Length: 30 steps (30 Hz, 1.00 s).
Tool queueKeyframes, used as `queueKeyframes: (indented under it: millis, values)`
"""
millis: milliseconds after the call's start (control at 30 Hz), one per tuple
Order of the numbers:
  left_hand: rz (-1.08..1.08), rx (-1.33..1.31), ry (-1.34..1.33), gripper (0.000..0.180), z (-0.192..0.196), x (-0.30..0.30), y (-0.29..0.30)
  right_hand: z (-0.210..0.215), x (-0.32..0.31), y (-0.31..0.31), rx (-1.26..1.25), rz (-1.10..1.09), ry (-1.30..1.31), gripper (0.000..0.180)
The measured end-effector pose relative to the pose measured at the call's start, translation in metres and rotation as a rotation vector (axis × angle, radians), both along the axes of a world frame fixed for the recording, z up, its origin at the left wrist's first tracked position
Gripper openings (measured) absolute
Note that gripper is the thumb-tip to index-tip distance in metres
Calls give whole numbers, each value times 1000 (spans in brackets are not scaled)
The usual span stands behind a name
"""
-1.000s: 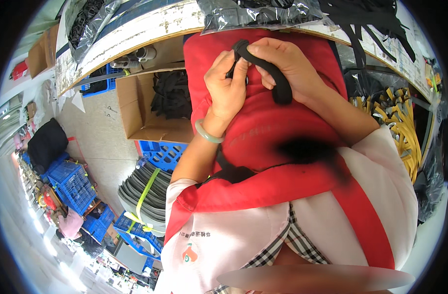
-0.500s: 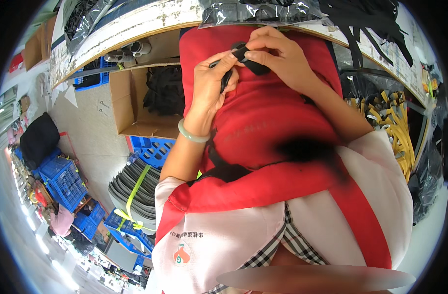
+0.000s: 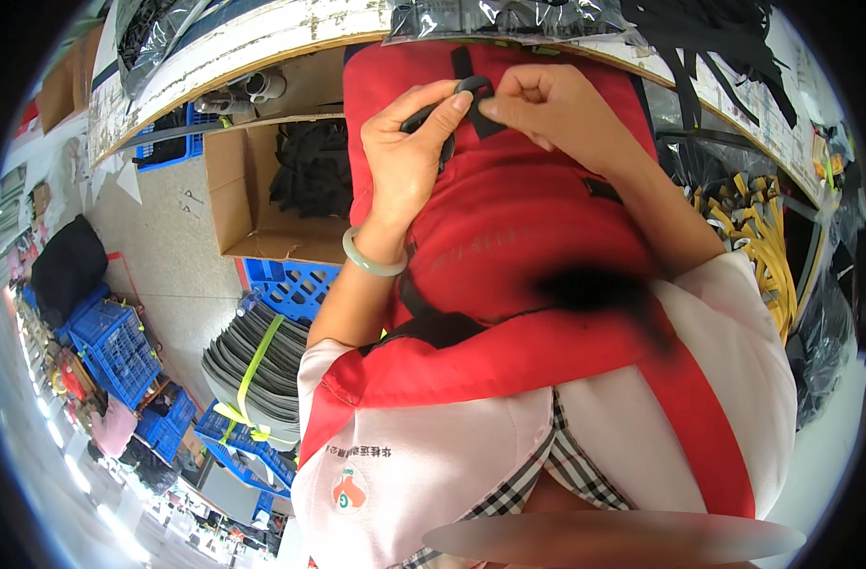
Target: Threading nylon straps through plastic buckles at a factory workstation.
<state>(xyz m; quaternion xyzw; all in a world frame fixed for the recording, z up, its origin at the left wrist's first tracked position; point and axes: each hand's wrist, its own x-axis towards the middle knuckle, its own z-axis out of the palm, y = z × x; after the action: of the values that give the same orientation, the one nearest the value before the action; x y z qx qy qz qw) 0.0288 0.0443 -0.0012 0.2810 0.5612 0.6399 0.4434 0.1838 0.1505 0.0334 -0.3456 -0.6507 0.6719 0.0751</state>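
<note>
- Black strap [image 3: 490, 121]: between your two hands, in front of the red apron [image 3: 509, 194], just short of the tabletop [image 3: 333, 47] edge. It bends over near your left thumb; a dark strip above looks like part of it.
- Left hand [image 3: 395, 142]: closed, thumb pressed on the strap, gripping it. Dark curved part shows by the curled fingers; can't tell if it's the same piece.
- Right hand [image 3: 556, 109]: fingers bent, tips at the strap's edge. Can't tell whether they pinch it or only touch.
- Risk: your left thumb carries most of the hold, it seems; if it eases, the bend could spring open.
- Risk: strap could twist or fold unevenly if your right fingertips push off-centre.
- Risk: dark strip reaches toward the tabletop edge, so it could snag there if you pull down.
- Risk: dropped, it could slide down the apron or land near the cardboard box [image 3: 229, 194] at your left, where similar black pieces [image 3: 309, 171] would hide it.
- Black straps [image 3: 712, 62] hang over the tabletop at right, well apart from your hands.
</note>
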Motion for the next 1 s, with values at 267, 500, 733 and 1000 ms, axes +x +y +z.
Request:
queueKeyframes:
  millis: [267, 500, 733, 1000]
  values:
    - [-131, 15, -4, 14, 18, -20, -17, -20, -12, 1, -764, 90, 283, 21]
    - [224, -290, 404, 27, 65, -106, -115, -24, -45, 4, -83, 42, 176, 21]
    - [-114, -322, 216, 78, 50, -81, -101, -11, -62, -34, 53, 401, 204, 14]
    - [-385, -30, -622, 62, -3, -41, -47, -18, -36, -10, -112, 296, 111, 16]
